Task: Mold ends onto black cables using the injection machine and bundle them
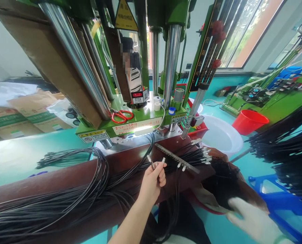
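Cable ends [163,160], two of them with silvery metal plugs, rise from the left hand [152,180], above the brown-covered counter [72,173] and in front of the green press [144,122]. The left hand's grip is closed, thumb against curled fingers, with both ends pinched in it and their plugs spread slightly apart. The right hand [252,217], in a pale glove, is well apart from it at the lower right, near an olive cloth flap [210,198]; it is blurred, and one cannot tell how far its grip is open or whether it has hold of anything.

Just beyond the left hand, a slotted metal bar [175,157] lies slantwise on the counter, with two more plugs [184,168] at its near edge. To the right of the bar, a bunch of cable plugs [206,156] points rightward. A thick bundle of black cables [51,206] runs along the counter to the left.

On the press base sit red-handled scissors [122,117] and a blue-and-white roll [171,110]. Beyond the counter's right end are a white tub [221,135] and a red bucket [251,122].
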A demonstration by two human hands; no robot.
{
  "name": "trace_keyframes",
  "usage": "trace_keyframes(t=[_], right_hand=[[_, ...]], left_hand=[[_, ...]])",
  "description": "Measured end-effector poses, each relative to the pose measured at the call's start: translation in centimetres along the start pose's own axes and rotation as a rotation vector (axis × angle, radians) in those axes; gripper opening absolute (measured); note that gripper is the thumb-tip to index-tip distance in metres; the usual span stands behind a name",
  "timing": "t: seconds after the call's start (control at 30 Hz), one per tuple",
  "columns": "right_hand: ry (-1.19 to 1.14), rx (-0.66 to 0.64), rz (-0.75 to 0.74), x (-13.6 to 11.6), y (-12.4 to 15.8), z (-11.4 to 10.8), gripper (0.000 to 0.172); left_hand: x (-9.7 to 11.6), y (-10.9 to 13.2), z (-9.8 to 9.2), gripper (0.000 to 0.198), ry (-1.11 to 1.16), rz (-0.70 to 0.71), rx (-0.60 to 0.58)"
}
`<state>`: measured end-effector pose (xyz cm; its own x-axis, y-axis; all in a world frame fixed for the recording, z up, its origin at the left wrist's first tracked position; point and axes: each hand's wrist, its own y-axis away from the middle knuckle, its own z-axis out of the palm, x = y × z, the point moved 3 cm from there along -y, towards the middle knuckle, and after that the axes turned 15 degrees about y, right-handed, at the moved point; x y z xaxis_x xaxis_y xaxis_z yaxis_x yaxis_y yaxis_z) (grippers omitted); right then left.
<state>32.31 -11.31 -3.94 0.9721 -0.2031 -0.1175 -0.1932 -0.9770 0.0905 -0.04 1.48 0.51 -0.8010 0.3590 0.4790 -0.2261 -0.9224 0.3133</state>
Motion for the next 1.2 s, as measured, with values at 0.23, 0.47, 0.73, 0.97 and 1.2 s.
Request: trace_keyframes(t=[0.23, 0.47, 0.73, 0.97, 1.2], right_hand=[[0.011, -0.017, -0.376, -14.2, -8.5, -7.0, 0.053], [-0.022, -0.217, -0.491, -17.7, -12.2, -5.6, 0.048], [-0.753, -0.184, -0.443, -16.9, -9.2, -3.7, 0.055], [-0.813, -0.149, -0.387, -16.5, -8.6, -3.3, 0.054], [-0.752, -0.092, -0.429, -16.1, -8.4, -3.2, 0.052]], left_hand=[[-0.3, -0.7, -0.4, 0.028, -0.159, 0.092, 0.036], [-1.0, -1.5, -0.5, 0.032, -0.333, 0.132, 0.078], [-2.4, -2.2, 0.3, 0.031, -0.474, 0.082, 0.119], [-2.9, -2.9, 0.1, 0.026, -0.596, 0.154, 0.095], [-2.7, -2.6, 0.4, 0.027, -0.641, 0.157, 0.09]])
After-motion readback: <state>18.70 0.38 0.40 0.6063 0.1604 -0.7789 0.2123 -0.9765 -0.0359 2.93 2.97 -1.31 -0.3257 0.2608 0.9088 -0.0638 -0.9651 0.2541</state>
